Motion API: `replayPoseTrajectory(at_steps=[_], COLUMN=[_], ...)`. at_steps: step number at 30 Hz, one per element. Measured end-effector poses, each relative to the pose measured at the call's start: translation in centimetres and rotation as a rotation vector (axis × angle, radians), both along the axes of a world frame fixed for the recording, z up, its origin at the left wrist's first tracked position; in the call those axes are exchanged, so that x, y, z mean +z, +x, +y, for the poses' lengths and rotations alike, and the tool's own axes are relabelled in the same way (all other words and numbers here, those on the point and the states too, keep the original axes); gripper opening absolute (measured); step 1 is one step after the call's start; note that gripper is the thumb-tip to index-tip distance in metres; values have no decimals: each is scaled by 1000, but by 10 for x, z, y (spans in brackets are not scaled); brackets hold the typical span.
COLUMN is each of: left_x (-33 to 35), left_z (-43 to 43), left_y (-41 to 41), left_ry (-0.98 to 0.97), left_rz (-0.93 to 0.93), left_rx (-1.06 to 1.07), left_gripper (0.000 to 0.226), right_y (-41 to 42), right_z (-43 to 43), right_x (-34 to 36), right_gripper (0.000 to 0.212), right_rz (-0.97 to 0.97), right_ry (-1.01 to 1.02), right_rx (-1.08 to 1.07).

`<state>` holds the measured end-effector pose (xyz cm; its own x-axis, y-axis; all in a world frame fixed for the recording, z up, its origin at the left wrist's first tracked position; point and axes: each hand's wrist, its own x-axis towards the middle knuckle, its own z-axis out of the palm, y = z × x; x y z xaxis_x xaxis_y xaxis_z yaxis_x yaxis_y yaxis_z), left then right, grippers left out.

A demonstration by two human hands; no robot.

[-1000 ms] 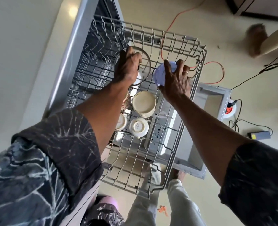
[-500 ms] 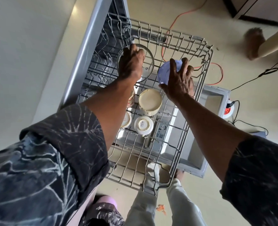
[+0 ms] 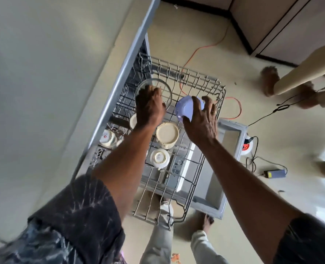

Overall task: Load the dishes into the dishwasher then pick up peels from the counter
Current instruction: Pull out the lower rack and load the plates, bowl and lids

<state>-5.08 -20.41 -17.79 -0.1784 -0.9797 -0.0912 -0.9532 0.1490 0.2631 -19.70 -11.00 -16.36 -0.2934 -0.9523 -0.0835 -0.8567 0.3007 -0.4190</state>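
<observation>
I'm seeing the left hand (image 3: 150,109) gripping the glass bowl (image 3: 166,92) by its rim, fingers (image 3: 155,91) curled. The right hand (image 3: 202,125) is clutching the purple bowl (image 3: 186,108).

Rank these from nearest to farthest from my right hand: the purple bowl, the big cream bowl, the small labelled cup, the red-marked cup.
1. Purple bowl: held in the right hand, farthest right.
2. Big cream bowl: just left of that wrist.
3. Small labelled cup: below the cream bowl, toward you.
4. Red-marked cup: far left side.
</observation>
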Motion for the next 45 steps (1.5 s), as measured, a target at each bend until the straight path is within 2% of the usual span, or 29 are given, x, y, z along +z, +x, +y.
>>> replayPoseTrajectory(at_steps=[5, 8, 11, 15, 20, 26, 32, 45], left_x=[60, 80, 104, 137, 167, 190, 192, 174], left_z=[79, 134, 185, 258, 328, 353, 339, 335], left_y=[5, 9, 13, 11, -6, -24, -21, -24], left_ry=[-124, -126, -141, -120, -139, -196, -157, -140], left_rz=[123, 160, 137, 124, 113, 138, 157, 186], left_rx=[23, 79, 111, 252, 402, 520, 580, 616], left_gripper=[41, 39, 38, 36, 42, 46, 44, 51], right_y=[-1, 1, 1, -13, -29, -42, -34, -17], right_z=[39, 62, 85, 121, 154, 158, 143, 131], right_x=[49, 77, 109, 150, 191, 222, 239, 225], right_gripper=[58, 56, 51, 45, 43, 49, 50, 50], right_rz=[-25, -30, -47, -53, -11, 116, 148, 232], right_ry=[-87, -75, -115, -157, -182, -63, -7, 24], right_rx=[105, 215, 360, 581, 708, 848, 855, 941])
